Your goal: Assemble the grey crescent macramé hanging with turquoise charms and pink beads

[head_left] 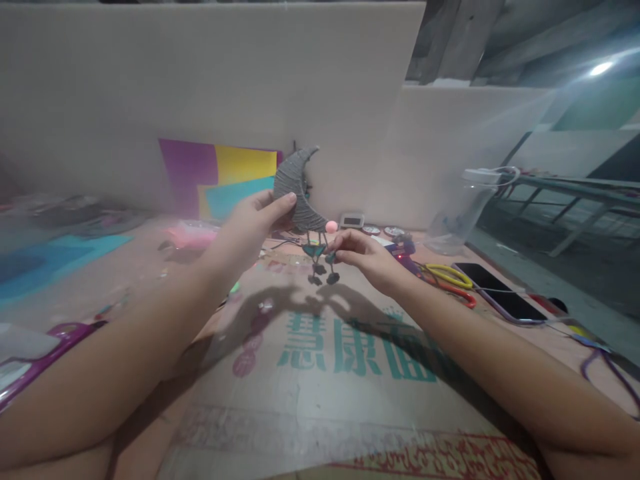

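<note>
A crescent-moon ornament (290, 180) wrapped in grey cord is held up above the sheet on the table. My left hand (267, 217) is closed on its outer curve, thumb on the front. Below the moon hang short strands with a teal piece (313, 250) and dark, flower-like charms (320, 269). My right hand (360, 255) pinches one of these hanging strands at the right side. A small pink ball (331, 227) shows by the moon's lower tip; whether it is attached I cannot tell.
A printed sheet (320, 407) covers the table's middle. To the right are a phone (500, 293), yellow-handled scissors (450, 275) and a clear plastic bottle (457, 213). Purple-handled scissors (65, 337) lie left, beneath my forearm. A white board (210, 73) stands behind.
</note>
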`<state>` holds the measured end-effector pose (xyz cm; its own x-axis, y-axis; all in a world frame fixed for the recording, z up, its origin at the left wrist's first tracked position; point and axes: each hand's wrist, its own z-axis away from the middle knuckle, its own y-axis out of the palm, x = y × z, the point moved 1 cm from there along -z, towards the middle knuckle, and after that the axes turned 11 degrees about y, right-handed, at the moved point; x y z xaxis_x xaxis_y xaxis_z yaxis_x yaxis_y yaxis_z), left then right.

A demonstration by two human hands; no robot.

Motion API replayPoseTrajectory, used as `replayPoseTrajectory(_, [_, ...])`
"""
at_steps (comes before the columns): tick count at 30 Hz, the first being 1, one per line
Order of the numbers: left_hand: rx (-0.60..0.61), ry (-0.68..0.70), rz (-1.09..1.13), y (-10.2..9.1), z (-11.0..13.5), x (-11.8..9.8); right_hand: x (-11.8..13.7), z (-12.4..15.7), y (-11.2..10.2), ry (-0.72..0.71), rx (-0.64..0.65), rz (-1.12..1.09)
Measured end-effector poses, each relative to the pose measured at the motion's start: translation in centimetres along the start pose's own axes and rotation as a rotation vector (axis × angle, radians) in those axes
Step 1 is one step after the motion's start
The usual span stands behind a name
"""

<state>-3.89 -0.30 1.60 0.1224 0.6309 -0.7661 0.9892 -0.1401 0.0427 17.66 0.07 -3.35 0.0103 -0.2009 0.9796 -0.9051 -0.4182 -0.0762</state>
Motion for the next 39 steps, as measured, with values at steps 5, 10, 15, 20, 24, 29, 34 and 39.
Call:
replayPoseTrajectory(5, [0.01, -0.012, 0.011, 0.0, 0.0, -0.1, 0.1, 0.1, 0.3, -0.013, 0.011, 0.011])
replayPoseTrajectory(10, [-0.009, 0.023, 0.014, -0.1, -0.1, 0.0, -0.3, 0.0, 0.1, -0.007, -0.043, 0.023])
replayPoseTrajectory(15, [-0.07, 0.107, -0.135, -0.3, -0.2, -0.5, -0.5, -0.7, -1.9, 0.048, -0.225, 0.021])
replayPoseTrajectory(20, [-0.07, 0.212, -0.308, -0.2, 0.2, -1.3, 0.7, -0.7, -3.2, 0.022, -0.265, 0.039])
replayPoseTrajectory(24, [-0.067, 0.198, -0.306, -0.1, 0.4, -1.5, 1.0, -0.1, -2.2, 0.013, -0.105, 0.088])
replayPoseTrajectory(29, [-0.065, 0.196, -0.275, 0.0, 0.5, -1.5, -0.3, 0.3, 0.4, 0.044, 0.218, 0.152])
replayPoseTrajectory(34, [-0.068, 0.196, -0.269, 0.0, 0.5, -1.6, 0.3, 0.4, 0.2, -0.002, 0.221, 0.182])
replayPoseTrajectory(39, [-0.073, 0.197, -0.275, 0.2, 0.6, -1.8, 2.5, 0.7, -1.0, 0.004, 0.004, 0.211])
